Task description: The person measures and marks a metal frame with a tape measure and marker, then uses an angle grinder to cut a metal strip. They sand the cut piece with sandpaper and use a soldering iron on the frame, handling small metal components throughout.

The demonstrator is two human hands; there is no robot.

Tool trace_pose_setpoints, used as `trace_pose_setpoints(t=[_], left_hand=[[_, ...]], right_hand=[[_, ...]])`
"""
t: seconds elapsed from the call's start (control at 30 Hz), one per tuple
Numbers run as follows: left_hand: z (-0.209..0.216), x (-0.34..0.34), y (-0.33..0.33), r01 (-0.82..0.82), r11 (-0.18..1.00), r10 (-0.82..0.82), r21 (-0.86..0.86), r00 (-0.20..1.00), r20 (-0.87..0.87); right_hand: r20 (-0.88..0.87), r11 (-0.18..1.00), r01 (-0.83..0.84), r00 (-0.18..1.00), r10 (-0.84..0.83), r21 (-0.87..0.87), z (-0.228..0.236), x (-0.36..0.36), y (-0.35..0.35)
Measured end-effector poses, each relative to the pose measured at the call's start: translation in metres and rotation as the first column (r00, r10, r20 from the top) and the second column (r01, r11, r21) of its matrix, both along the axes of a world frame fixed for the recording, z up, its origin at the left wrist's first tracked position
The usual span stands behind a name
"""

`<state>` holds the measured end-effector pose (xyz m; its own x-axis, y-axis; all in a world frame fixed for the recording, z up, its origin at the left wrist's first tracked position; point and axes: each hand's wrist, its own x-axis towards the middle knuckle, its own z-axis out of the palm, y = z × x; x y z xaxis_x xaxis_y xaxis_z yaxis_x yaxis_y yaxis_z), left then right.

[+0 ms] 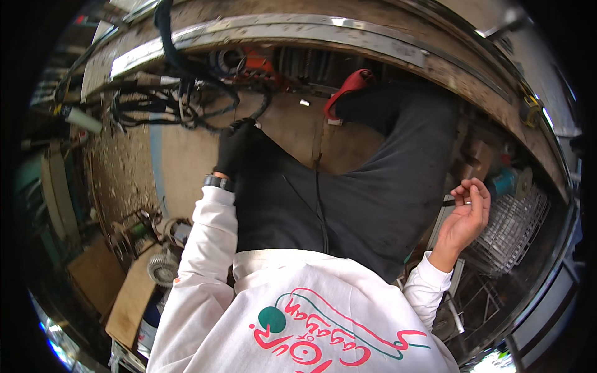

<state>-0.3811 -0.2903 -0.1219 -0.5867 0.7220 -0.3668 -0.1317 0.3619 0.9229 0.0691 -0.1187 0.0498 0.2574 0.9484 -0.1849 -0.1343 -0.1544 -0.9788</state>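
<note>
My left hand (234, 144), in a black glove, rests by my left knee next to a tangle of dark cables (186, 112). Its fingers look curled closed; dark glove against dark trousers hides what they hold, if anything. Bare and turned palm up, my right hand (463, 214) is raised beside my right thigh. Its fingers are loosely bent and a little apart, with nothing visible in them. A teal power tool (504, 183) lies just beyond that hand, beside a stack of wire racks (513, 227).
A long wooden bench (261, 28) with a metal strip crosses ahead of my legs. Under it are an orange object (258, 65) and a red shoe (351, 90). Debris covers the floor (121, 161) at left, near a motor-like machine (163, 267) and wooden boards (129, 298).
</note>
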Motion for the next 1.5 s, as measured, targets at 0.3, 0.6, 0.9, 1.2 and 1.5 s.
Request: trace_pose_setpoints(t=[0.3, 0.6, 0.9, 1.2, 1.5], left_hand=[[0.015, -0.069, -0.089, -0.184, 0.958, 0.056, -0.221, 0.872, -0.486], [-0.058, -0.065, -0.053, 0.076, 0.995, -0.091, -0.06, 0.944, -0.316], [-0.025, -0.12, -0.06, 0.121, 0.951, -0.146, -0.283, 0.987, -0.069], [-0.248, -0.219, -0.055, -0.202, 0.819, -0.021, -0.537, 0.924, -0.381], [-0.261, -0.21, -0.062, -0.27, 0.8, 0.023, -0.536, 0.907, -0.421]], right_hand=[[0.279, 0.409, -0.908, 0.371, 0.886, -0.092, 0.024, -0.191, 0.052], [0.241, -0.305, -0.52, -0.739, 0.629, -0.797, -0.335, -0.34, 0.047], [0.573, -0.032, -0.596, -0.785, 0.235, -0.803, -0.672, -0.363, 0.095], [0.779, 0.533, -0.57, -0.417, 0.469, -0.626, -0.697, -0.405, 0.072], [0.71, 0.474, -0.54, -0.416, 0.568, -0.696, -0.691, -0.42, 0.061]])
